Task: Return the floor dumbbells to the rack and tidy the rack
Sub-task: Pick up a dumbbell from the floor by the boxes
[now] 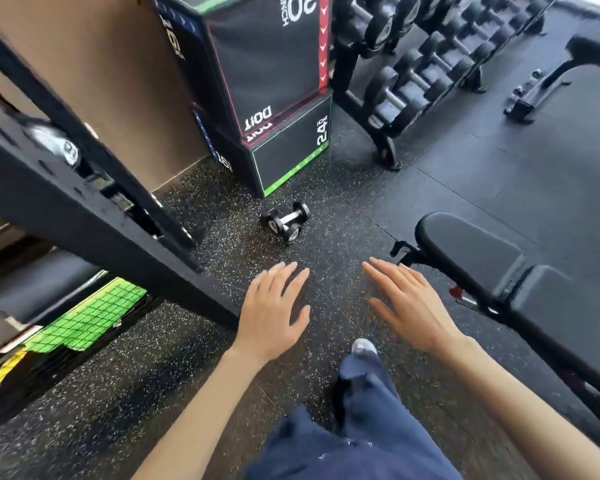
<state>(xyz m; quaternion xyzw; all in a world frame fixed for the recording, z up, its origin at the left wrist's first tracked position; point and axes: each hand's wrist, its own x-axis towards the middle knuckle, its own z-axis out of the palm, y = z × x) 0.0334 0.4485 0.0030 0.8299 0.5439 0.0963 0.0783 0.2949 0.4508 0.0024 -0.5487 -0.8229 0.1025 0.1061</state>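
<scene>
Two small black dumbbells with chrome handles lie side by side on the speckled rubber floor, just in front of the plyo boxes. My left hand and my right hand are stretched out flat, fingers straight, palms down, above the floor and short of the dumbbells; both hold nothing. The dumbbell rack stands at the upper right, its tiers filled with several black dumbbells.
Stacked black plyo boxes stand behind the dumbbells. A black steel frame slants across the left, with a green mat beneath. A padded bench lies to the right, another bench farther back. My leg and shoe are below.
</scene>
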